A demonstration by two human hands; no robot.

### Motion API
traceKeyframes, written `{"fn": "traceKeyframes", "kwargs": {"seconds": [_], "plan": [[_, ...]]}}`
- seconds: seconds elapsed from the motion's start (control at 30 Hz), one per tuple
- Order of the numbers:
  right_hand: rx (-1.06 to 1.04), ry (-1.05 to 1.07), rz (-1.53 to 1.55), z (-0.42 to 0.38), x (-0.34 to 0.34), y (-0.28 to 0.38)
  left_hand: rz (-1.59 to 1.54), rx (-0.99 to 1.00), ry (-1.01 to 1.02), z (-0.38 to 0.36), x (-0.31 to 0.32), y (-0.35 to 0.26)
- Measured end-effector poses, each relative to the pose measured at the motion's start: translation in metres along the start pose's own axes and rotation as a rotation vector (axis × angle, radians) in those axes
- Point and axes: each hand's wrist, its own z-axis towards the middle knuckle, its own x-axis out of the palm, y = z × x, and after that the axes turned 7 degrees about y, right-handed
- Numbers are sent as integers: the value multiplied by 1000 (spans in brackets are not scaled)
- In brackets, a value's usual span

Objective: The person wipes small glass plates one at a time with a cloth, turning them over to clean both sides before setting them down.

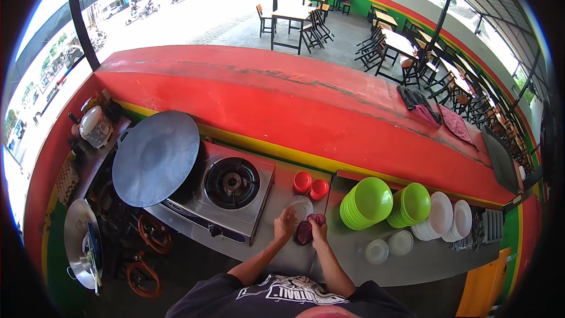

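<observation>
Over the steel counter, my left hand is at the lower-left edge of a clear round bowl, with its fingers curled against the rim. Close by on the right, my right hand is closed around a dark maroon cloth, which hangs down between the two hands below the bowl. Just beyond the bowl are two red cups, side by side. Part of the bowl is hidden behind the fingers and cloth.
Left of my hands is a gas stove, with a large wok beside it. To the right are stacked green bowls, white bowls and clear bowls. A red ledge borders the counter's far side.
</observation>
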Motion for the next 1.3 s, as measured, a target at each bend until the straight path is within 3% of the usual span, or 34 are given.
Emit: {"fn": "traceKeyframes", "kwargs": {"seconds": [0.17,0.27,0.37,0.47,0.57,0.7,0.77,0.87,0.97,1.1,1.17,1.3], "plan": [[-200,170,0,-2,-39,-13,-156,-99,74,-18,11,-39],[-196,177,77,-27,-62,10,-237,-179,283,-28,15,-64],[-107,245,69,-35,-102,15,-414,-29,580,-39,32,-78],[-124,321,88,-57,-126,36,-499,-3,791,-51,56,-101],[-120,249,40,-76,-143,48,-818,-170,898,-66,86,-113],[-269,197,-236,-90,-172,56,-1180,-418,755,-85,118,-123],[-362,148,-378,-112,-175,76,-1161,-435,704,-89,132,-127],[-612,106,-987,-125,-194,80,-1016,-406,697,-96,151,-137],[-587,245,-975,-141,-213,98,-790,-330,764,-107,176,-146],[-494,379,-473,-155,-247,133,-851,-275,861,-128,212,-142],[-604,284,-408,-153,-263,135,-887,-264,909,-137,233,-131],[-738,75,-466,-160,-287,149,-1100,-298,921,-182,250,-177]]}}
